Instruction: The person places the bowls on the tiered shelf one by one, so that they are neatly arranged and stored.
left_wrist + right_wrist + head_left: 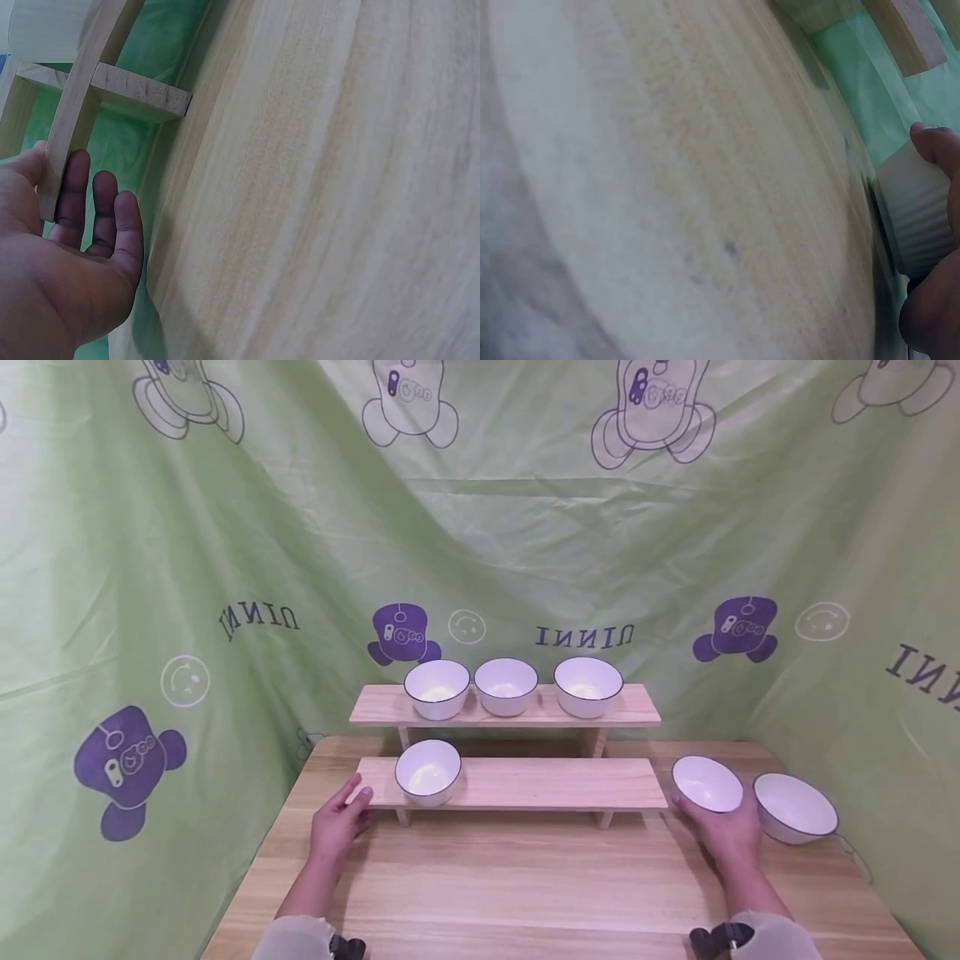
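My left hand (pixel 337 829) is at the left end of the lower wooden shelf (pixel 555 782). In the left wrist view, the thumb lies on one side of the board (pixel 73 112) and the fingers on the other, pinching it. A white bowl (pixel 428 772) with a dark rim stands on the left part of that shelf. To the right of the shelf, my right hand (pixel 729 835) grips another white bowl (pixel 707 783), slightly tilted. The right wrist view has the thumb against the ribbed side of this bowl (pixel 915 214); its other fingers are partly hidden.
Three white bowls stand on the upper shelf (pixel 360 708): left (pixel 437 689), middle (pixel 506 686) and right (pixel 588 687). One more bowl (pixel 796 808) sits on the wooden table (pixel 510 885), just right of my right hand. A green printed curtain (pixel 480 543) encloses the back and sides.
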